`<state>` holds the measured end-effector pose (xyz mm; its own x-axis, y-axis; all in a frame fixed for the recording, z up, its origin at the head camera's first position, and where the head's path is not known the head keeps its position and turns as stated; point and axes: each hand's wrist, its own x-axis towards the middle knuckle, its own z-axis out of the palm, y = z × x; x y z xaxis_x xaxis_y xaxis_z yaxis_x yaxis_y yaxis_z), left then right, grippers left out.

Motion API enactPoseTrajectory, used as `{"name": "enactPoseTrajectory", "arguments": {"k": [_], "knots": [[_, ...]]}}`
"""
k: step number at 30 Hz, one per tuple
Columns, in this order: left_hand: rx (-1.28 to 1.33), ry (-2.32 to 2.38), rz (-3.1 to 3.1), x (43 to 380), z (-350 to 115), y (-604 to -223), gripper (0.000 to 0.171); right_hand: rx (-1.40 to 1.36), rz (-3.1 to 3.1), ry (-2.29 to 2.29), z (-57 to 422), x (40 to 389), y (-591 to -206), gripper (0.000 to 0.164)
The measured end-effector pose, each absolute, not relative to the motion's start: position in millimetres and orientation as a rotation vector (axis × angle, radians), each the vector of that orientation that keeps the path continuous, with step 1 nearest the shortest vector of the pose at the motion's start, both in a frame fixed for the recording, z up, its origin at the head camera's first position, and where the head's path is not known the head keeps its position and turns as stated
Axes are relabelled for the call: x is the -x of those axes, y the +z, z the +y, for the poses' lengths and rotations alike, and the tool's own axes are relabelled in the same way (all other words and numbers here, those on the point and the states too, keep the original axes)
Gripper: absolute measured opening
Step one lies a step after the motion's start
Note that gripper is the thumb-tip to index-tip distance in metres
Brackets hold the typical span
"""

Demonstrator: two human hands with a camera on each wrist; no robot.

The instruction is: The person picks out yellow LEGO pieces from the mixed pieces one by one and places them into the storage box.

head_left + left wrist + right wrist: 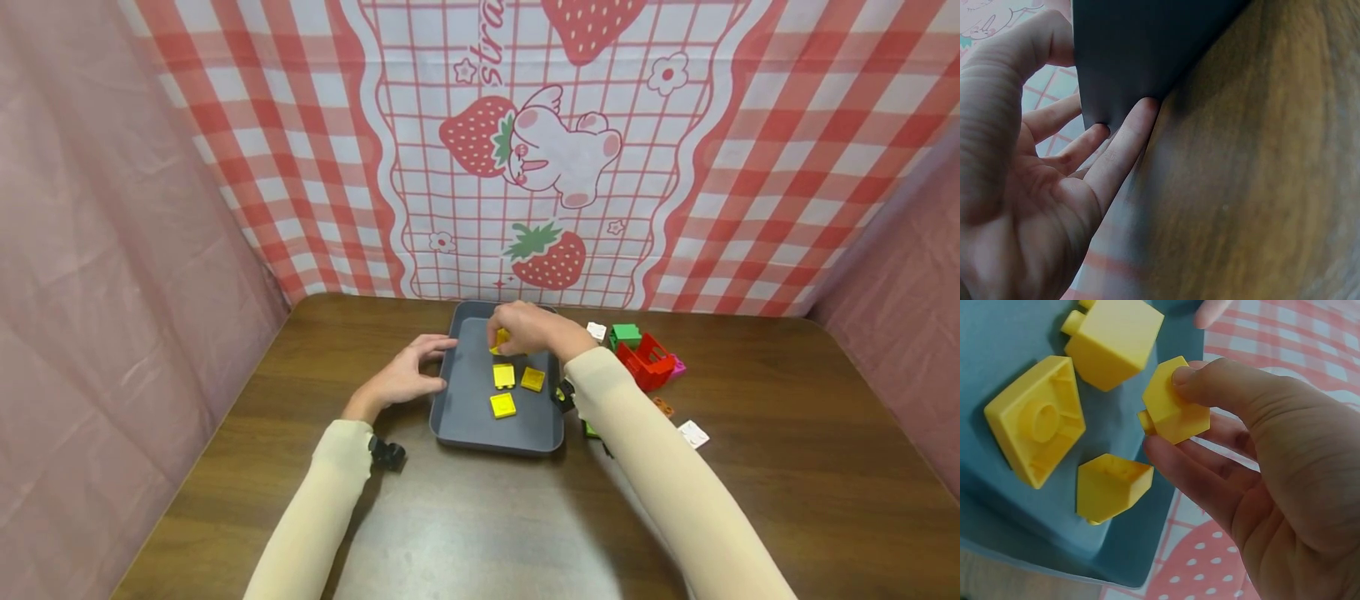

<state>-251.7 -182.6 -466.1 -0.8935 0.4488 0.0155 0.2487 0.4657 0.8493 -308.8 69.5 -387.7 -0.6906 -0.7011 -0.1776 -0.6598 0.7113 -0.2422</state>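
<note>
My right hand (pixel 528 327) pinches a yellow toy building block (pixel 1175 403) between thumb and fingertips, over the far part of a grey tray (pixel 465 421). Three more yellow blocks lie in the tray: one (pixel 504 376) just below the hand, another (pixel 533 379) to its right, and one (pixel 502 406) closer to the front. In the right wrist view, one block (pixel 1041 419) shows its hollow underside. My left hand (pixel 405 372) is at the tray's left side, fingers spread and fairly straight. Its fingertips touch the tray's dark outer wall (pixel 1122 56) in the left wrist view.
Right of the tray are a red openwork block piece (pixel 647 363), a green block (pixel 625 336), white pieces (pixel 693 434), and small pink (pixel 678 365) and orange (pixel 663 407) pieces. My right forearm partly covers this group. A strawberry-print cloth (pixel 555 167) hangs behind the wooden table (pixel 787 467).
</note>
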Motion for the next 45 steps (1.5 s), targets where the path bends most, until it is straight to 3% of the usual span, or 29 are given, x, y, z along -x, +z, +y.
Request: {"name": "enactPoseTrajectory", "arguments": {"k": [29,45], "knots": [[-0.646,1.421,2.488,251,-182,-466,0.07,1.008,2.596,-0.191,73,312,-405,0.006],[-0.625,1.429,2.477,252,-183,-465,0.069,1.002,2.584,-0.184,72,314,-404,0.012]]}}
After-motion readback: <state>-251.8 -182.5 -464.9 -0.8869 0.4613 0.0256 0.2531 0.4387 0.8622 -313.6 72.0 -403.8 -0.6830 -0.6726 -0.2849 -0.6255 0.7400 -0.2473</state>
